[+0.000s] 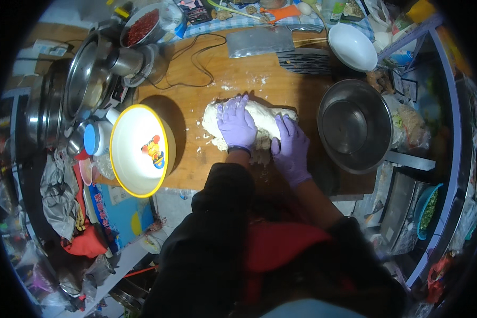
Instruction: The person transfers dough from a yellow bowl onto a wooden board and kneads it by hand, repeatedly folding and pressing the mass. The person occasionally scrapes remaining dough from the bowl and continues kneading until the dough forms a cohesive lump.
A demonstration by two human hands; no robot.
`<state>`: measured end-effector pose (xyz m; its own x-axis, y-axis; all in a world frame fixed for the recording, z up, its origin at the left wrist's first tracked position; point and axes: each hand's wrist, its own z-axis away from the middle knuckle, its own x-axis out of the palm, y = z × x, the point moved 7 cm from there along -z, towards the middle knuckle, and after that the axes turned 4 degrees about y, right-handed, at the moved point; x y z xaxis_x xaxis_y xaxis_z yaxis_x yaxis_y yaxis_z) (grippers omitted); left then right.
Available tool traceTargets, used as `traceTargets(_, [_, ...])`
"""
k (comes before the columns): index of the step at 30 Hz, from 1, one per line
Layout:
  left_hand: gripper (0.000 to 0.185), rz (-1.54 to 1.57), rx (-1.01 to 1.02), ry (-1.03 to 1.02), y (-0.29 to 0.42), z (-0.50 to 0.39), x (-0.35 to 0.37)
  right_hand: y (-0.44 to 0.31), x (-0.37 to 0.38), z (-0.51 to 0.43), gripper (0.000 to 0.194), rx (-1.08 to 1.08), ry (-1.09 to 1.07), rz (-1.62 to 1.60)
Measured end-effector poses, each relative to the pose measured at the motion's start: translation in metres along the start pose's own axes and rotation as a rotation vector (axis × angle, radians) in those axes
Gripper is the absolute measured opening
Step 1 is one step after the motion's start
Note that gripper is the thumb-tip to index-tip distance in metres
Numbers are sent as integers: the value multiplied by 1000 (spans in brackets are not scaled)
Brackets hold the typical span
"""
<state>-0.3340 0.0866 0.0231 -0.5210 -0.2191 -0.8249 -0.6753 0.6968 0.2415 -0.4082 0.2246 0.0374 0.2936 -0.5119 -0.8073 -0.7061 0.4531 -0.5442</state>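
A pale, floury mass of dough (268, 114) lies on the wooden board (198, 171), stretched out from left to right. My left hand (237, 123), in a purple glove, presses flat on the dough's left part with its fingers pointing away from me. Over the right end curls my right hand (292, 149), gloved the same way, its fingers on top and its thumb at the near side. Both palms hide some of the dough. Crumbs and flour are scattered on the wood around it.
A yellow-rimmed basin (123, 159) stands left of the dough, a steel bowl (355, 127) right. Behind lie a cleaver (258, 41), a dark-patterned blade (304, 61) and a black cord (190, 59). A white bowl (351, 47) sits at the back right, steel pots (83, 75) at the left.
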Motion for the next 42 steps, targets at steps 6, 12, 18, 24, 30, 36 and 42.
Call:
traceTargets(6, [32,-42,29,-141,-17,-58,54,23,20,-60,46,86,157,-106])
traceTargets(12, [32,-167,76,-323,-24,-98,84,34,30,-102,31,119,296,-270])
traceTargets(18, [34,-110,192,-289,-26,-122,102,45,50,-111,27,230,380,-312])
traceTargets(24, [38,-127,100,-493,-14,-136,82,56,55,-119,29,393,307,-319])
traceTargets(30, [45,142,378,-595,-14,-87,-27,55,33,-99,35,605,42,-536])
traceTargets(36, [76,309,361,-887,-52,-29,-27,-15,37,-39,40,62,14,-235])
traceTargets(42, [100,49,525,-593,-74,43,-73,-55,17,37,71,-236,-25,110])
